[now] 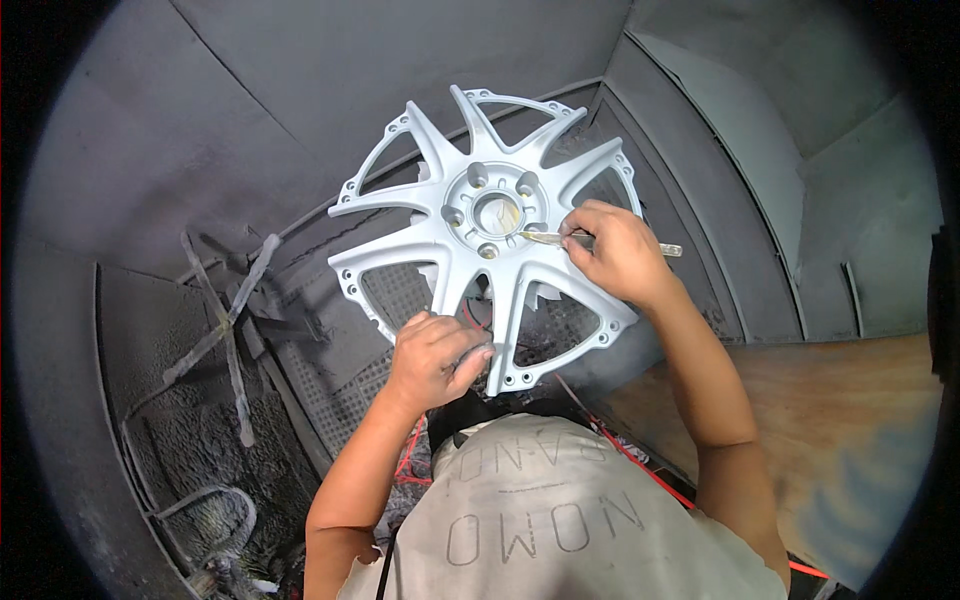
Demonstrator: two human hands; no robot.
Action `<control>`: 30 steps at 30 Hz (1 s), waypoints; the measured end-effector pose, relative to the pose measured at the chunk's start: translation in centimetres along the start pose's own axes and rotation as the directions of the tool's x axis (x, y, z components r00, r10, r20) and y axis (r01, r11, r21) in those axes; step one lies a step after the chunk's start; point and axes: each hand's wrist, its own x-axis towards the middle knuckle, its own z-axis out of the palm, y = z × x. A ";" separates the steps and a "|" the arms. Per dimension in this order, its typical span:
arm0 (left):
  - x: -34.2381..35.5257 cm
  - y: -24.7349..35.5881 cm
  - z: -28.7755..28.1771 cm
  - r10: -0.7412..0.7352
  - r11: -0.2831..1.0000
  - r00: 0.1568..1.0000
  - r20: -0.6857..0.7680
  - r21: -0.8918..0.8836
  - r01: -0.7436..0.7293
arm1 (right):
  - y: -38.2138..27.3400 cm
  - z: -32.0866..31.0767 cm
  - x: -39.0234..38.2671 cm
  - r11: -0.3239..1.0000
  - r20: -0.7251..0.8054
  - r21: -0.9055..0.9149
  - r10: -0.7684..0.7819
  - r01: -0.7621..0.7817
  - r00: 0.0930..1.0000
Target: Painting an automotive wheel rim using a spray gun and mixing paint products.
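A silver-grey wheel face [465, 262] with forked spokes and a central hub lies in front of me, its outer rim segments dotted with small bolt holes. My right hand [615, 252] pinches a slim, knife-like tool [668, 249]. Its flat handle sticks out to the right, and its narrow pointed end touches or hovers by the lower right of the hub's round centre opening [497, 214]. My left hand [433, 358] is closed over the near-left end of a spoke, thumb toward the neighbouring spoke. The left fingers partly hide what they grip.
Dark grey panels surround the work. A cross-shaped, paint-crusted rack [226, 322] stands at left, with a bent hose-like piece [215, 492] below. Perforated floor sheeting [385, 290] shows under the wheel. A brown wooden board [800, 420] lies right, and a red hose [645, 466] runs beside me.
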 end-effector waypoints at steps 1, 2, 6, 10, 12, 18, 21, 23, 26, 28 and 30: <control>0.0 0.0 0.0 0.007 1.000 1.000 0.004 0.008 -0.007 | 0.0 0.0 0.0 1.000 0.004 -0.003 -0.006 0.006 1.000; 0.0 -0.1 0.1 0.007 1.000 1.000 -0.002 0.009 -0.007 | 0.1 0.0 -0.1 0.999 -0.003 0.006 -0.043 0.043 0.999; 0.0 -0.2 0.1 0.011 1.000 1.000 -0.006 0.010 -0.011 | 0.3 0.0 -0.4 0.997 0.006 0.045 -0.057 0.057 0.998; 0.0 -0.3 0.1 0.002 1.000 1.000 -0.005 -0.007 -0.002 | 0.4 0.0 -0.7 0.996 -0.028 0.070 -0.047 0.049 0.999; 0.1 -0.3 0.1 0.001 1.000 1.000 -0.018 -0.013 -0.001 | 0.3 0.1 -0.8 0.992 -0.032 0.098 -0.073 0.075 0.997; 0.3 -0.3 0.1 -0.012 0.999 1.000 -0.007 -0.033 0.012 | -0.2 0.3 -0.7 1.000 -0.050 0.004 0.012 -0.012 0.999; 0.2 -0.3 0.0 -0.016 1.000 0.999 0.042 -0.012 0.016 | -0.6 0.5 -0.8 0.999 -0.047 0.015 -0.050 0.051 0.998; 0.1 -0.3 -0.1 -0.018 1.000 0.998 0.053 -0.008 0.019 | -0.7 0.6 -0.8 1.000 -0.143 -0.024 -0.011 0.008 0.990; 0.2 -0.4 0.0 -0.022 1.000 0.999 0.042 -0.017 0.023 | -0.9 0.8 -1.0 0.999 -0.079 -0.031 -0.039 0.037 0.996; 0.2 -0.5 0.0 -0.020 0.999 0.999 0.037 -0.030 0.022 | -0.9 0.9 -1.0 0.999 -0.074 -0.023 -0.039 0.038 0.997; 0.2 -0.5 0.0 -0.013 1.000 0.999 0.045 -0.023 0.014 | -0.9 0.9 -0.9 0.999 -0.063 -0.019 -0.044 0.043 0.997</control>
